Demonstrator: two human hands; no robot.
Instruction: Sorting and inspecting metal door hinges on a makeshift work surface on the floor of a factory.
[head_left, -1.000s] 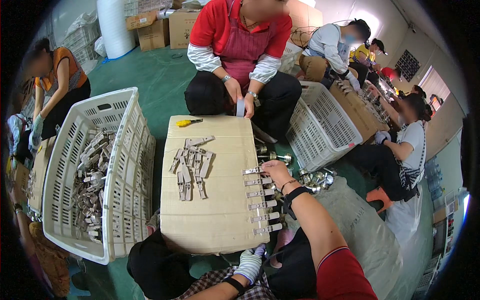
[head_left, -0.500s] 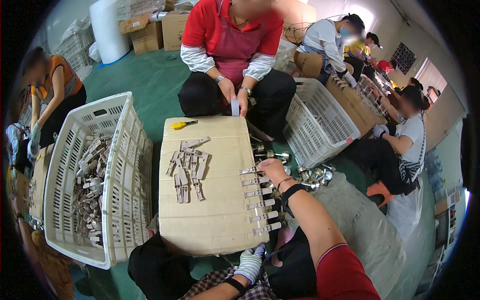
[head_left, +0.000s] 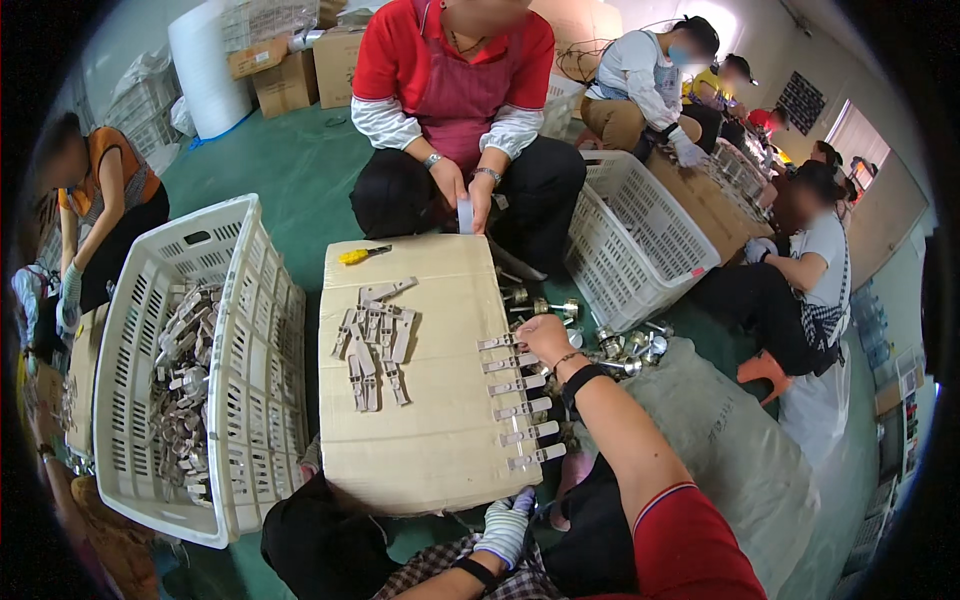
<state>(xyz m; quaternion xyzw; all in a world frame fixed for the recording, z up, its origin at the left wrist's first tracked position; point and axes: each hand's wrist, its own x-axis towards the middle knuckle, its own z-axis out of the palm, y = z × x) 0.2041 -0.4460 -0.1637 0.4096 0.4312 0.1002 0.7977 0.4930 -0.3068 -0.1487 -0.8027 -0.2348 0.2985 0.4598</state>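
Note:
A row of flat beige-grey clip-like pieces lies along the right edge of a cardboard box, their ends sticking out past it. The bare fingers of my right hand are closed on the outer end of the farthest clip-like piece. Low at the box's near right corner is my left hand in a striped white glove, fingers together; whatever they may hold is hidden. A loose pile of similar pieces lies on the box, left of the row. Beyond it is a yellow-handled cutter.
A white crate of metal parts stands left. Another white crate is at the back right. Round metal fittings lie beside a pale sack. Across the box a person in red holds a grey roll.
My view has shifted slightly. My right hand stays at the farthest clip-like piece, and the row and pile look the same. In the right background, a co-worker's gloved hand has moved.

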